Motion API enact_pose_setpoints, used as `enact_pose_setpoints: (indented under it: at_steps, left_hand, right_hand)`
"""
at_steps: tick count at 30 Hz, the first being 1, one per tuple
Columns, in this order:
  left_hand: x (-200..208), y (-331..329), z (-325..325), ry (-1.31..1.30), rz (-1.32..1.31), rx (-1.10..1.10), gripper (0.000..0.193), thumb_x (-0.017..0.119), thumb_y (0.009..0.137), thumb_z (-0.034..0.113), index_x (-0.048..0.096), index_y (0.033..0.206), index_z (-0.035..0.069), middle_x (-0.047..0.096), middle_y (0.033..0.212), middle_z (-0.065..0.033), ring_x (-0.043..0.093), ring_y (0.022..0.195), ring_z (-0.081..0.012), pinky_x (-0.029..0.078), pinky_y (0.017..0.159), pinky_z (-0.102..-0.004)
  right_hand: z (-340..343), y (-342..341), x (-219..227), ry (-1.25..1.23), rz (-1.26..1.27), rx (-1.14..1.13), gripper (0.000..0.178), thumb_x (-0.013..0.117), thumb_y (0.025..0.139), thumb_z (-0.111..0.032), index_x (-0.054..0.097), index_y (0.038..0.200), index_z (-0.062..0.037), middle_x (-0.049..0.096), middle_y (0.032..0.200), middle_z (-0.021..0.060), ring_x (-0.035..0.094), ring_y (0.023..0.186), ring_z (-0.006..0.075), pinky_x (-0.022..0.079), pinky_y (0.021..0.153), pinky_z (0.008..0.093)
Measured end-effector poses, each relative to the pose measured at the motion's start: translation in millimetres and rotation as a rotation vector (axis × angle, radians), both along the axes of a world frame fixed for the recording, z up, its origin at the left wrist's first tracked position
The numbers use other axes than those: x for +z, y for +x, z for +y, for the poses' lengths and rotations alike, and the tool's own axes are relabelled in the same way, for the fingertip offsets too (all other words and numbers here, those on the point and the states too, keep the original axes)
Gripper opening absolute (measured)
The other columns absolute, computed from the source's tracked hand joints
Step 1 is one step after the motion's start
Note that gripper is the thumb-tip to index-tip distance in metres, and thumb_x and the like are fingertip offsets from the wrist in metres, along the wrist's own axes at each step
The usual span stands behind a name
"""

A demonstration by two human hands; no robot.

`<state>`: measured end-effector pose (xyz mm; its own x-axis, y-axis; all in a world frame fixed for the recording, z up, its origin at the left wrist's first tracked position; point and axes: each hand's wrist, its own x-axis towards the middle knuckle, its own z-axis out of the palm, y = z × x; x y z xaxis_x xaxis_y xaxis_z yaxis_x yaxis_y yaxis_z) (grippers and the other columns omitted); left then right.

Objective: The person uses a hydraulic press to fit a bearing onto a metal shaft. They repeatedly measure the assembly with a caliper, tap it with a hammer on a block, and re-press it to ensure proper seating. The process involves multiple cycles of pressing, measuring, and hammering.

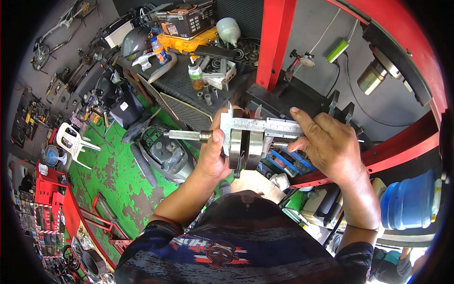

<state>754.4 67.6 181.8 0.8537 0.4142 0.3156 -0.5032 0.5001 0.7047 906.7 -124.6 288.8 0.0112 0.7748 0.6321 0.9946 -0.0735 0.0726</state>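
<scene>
My left hand (213, 154) grips a steel crankshaft (246, 149) by its two round webs, with the threaded shaft end (187, 135) sticking out to the left. My right hand (326, 142) holds a metal vernier caliper (265, 125) laid across the top of the webs, thumb on its slider. The caliper's jaws straddle the two webs. Both hands are held up in front of my chest, before a red press frame (274, 42).
A cluttered workbench (189, 85) behind carries bottles, bearings, a yellow case and a dark box. Below left lie a stripped scooter (163, 154) on a green floor, a white plastic chair (71, 142) and red racks. A blue water jug (409, 199) stands at right.
</scene>
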Motion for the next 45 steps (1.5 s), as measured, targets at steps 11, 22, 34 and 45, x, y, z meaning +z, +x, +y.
enact_pose_setpoints:
  at_steps: [11, 22, 34, 45]
  left_hand:
    - [-41, -30, 19, -0.217, 0.313, 0.038, 0.059, 0.047, 0.106, 0.059, 0.058, 0.134, 0.008, 0.071, 0.118, -0.0126, 0.07, 0.109, -0.0271, 0.056, 0.097, -0.0453]
    - [-142, -155, 65, -0.627, 0.603, 0.517, 0.068, 0.044, 0.102, 0.068, 0.065, 0.125, 0.007, 0.074, 0.106, -0.0143, 0.073, 0.092, -0.0318, 0.06, 0.072, -0.0471]
    - [-156, -230, 95, -0.825, 0.553, 0.835, 0.07, 0.048, 0.097, 0.073, 0.068, 0.119, 0.009, 0.074, 0.1, -0.0092, 0.073, 0.087, -0.0293, 0.061, 0.066, -0.0508]
    - [-148, -234, 132, -0.901, 0.515, 0.864, 0.071, 0.048, 0.096, 0.072, 0.069, 0.119, 0.009, 0.075, 0.098, -0.0099, 0.073, 0.085, -0.0311, 0.061, 0.062, -0.0485]
  right_hand:
    - [40, 14, -54, -0.23, 0.909, 0.07, 0.045, 0.08, 0.093, -0.025, 0.068, 0.126, 0.0032, 0.074, 0.108, 0.0209, 0.072, 0.089, 0.0264, 0.056, 0.082, 0.0365]
    - [291, 44, -164, -0.073, 1.038, -0.358, 0.04, 0.057, 0.09, -0.008, 0.06, 0.128, 0.0043, 0.069, 0.113, 0.0336, 0.066, 0.111, 0.048, 0.053, 0.096, 0.0543]
    - [450, 159, -218, -0.332, 0.659, -0.356, 0.043, 0.061, 0.086, -0.014, 0.071, 0.127, -0.0064, 0.068, 0.127, 0.0245, 0.063, 0.121, 0.041, 0.049, 0.107, 0.0485]
    - [524, 211, -185, -0.553, 0.404, -0.457, 0.075, 0.087, 0.079, -0.028, 0.055, 0.142, -0.0045, 0.052, 0.147, 0.0155, 0.049, 0.137, 0.0357, 0.043, 0.111, 0.0545]
